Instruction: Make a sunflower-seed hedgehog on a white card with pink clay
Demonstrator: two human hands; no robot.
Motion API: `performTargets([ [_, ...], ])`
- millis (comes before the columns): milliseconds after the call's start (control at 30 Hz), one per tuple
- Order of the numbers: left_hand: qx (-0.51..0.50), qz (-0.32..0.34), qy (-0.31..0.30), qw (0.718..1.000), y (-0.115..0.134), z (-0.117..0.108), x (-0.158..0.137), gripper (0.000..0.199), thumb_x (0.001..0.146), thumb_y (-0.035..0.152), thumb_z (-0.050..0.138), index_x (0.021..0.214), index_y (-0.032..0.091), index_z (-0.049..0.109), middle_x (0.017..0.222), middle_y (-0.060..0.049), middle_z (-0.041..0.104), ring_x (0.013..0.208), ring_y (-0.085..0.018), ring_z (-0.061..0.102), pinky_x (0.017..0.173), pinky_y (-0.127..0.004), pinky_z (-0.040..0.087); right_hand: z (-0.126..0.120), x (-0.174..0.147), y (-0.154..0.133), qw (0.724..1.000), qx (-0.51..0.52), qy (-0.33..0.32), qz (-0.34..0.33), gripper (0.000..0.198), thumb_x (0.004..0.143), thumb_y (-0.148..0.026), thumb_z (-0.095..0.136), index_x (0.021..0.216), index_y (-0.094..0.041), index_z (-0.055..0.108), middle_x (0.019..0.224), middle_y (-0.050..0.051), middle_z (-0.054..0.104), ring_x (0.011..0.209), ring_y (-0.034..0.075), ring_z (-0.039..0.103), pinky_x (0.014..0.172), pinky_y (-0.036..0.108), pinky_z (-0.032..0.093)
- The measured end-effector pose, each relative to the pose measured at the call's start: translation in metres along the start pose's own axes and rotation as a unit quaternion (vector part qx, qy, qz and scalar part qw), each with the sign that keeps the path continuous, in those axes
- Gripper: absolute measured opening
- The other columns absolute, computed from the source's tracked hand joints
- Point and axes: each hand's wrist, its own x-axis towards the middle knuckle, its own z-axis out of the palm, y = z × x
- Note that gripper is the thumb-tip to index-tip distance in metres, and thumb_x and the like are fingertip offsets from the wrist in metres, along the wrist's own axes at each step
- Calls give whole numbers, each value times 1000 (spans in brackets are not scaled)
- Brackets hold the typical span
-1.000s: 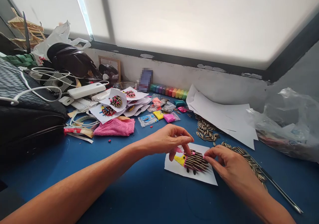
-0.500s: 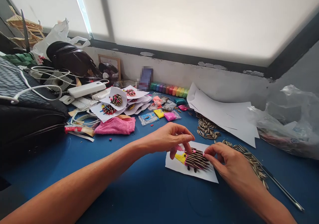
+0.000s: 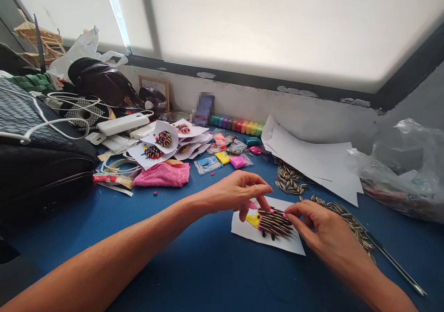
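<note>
A hedgehog figure (image 3: 276, 222) lies on a small white paper (image 3: 244, 228), with a yellow clay face, a pink edge and sunflower seeds laid as spines. My right hand (image 3: 317, 226) is at its right end, thumb and forefinger pinched on a small pink clay ball (image 3: 285, 215). Over the upper left of the figure is my left hand (image 3: 244, 191), one fingertip down near a pink dot on the spines. Its curled lower fingers hold a bit of pink clay in clear plastic (image 3: 253, 204), partly hidden by the hand.
Loose sunflower seeds (image 3: 289, 180) lie behind and right of my right hand, beside a metal-shafted tool (image 3: 398, 265). White sheets (image 3: 312, 157), clay packets (image 3: 237, 162), finished seed pictures (image 3: 152, 152) and a pink cloth (image 3: 161, 174) lie farther back. A black bag (image 3: 45, 164) stands left.
The whole view has shifted very slightly. Both hands keep almost the same place over the hedgehog, and the right fingers are still at its right end.
</note>
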Motion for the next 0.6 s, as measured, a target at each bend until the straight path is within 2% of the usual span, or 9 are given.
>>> performTargets([
  [333, 10, 8, -6, 1000, 1, 0, 0, 33, 98, 46, 49, 110, 17, 60, 98, -6, 75, 42, -3, 53, 57, -23, 41, -1, -1, 8, 1000, -13, -8, 13, 18, 85, -36, 53, 80, -28, 68, 74, 0, 69, 58, 16, 59, 55, 28, 44],
  [600, 17, 0, -12, 1000, 3, 1, -2, 37, 97, 49, 50, 111, 16, 61, 102, -7, 75, 43, -3, 53, 54, -22, 39, 1, -1, 1, 1000, -17, 14, 7, 17, 84, -34, 52, 75, -27, 66, 65, 0, 66, 52, 16, 56, 51, 28, 41],
])
